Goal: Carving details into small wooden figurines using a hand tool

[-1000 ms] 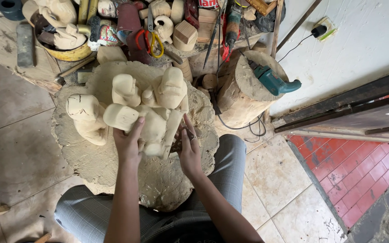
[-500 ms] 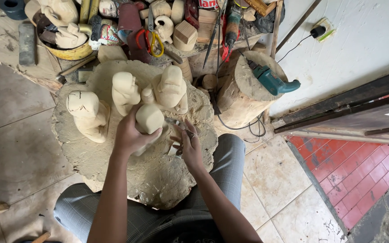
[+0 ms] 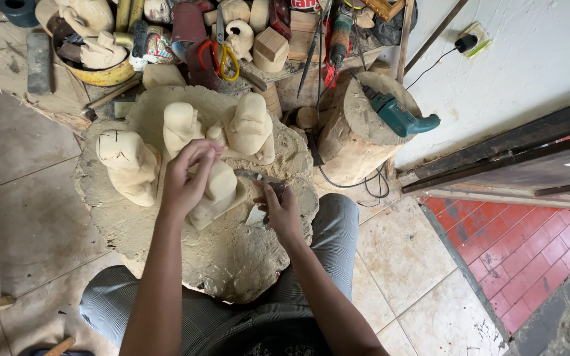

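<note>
A: Take the big round stump [image 3: 219,264] as the fixed mark. Where's the carving being worked?

B: The pale wooden figure [image 3: 218,191] lies near the middle of the stump top, tipped over rather than standing. Its long axis runs roughly from the person's lap toward the far edge of the stump, leaning a little to their left.

A: And the hands?

B: The left hand [image 3: 186,178] is clamped over the figure's upper end, fingers wrapped round it. The right hand [image 3: 278,211] sits just beside the figure on its right, closed around a small metal carving tool [image 3: 258,178] whose tip points at the figure's flank.

A: Which is nearer the piece?

B: The left, since it is already on it. The right is close but apart from the wood (whether the tool's tip actually touches is too fine to tell).

A: What else stands on the stump?

B: Three other pale figures: one with a cracked head [image 3: 126,165] at the left edge, two upright ones [image 3: 249,125] at the far side. A pale scrap [image 3: 256,215] lies by the right hand.

A: Beyond the stump?

B: A smaller log [image 3: 351,138] to its right carries a teal power tool [image 3: 400,117]. Past the far edge is a clutter of hand tools, and a yellow bowl [image 3: 100,76] of carved pieces.
</note>
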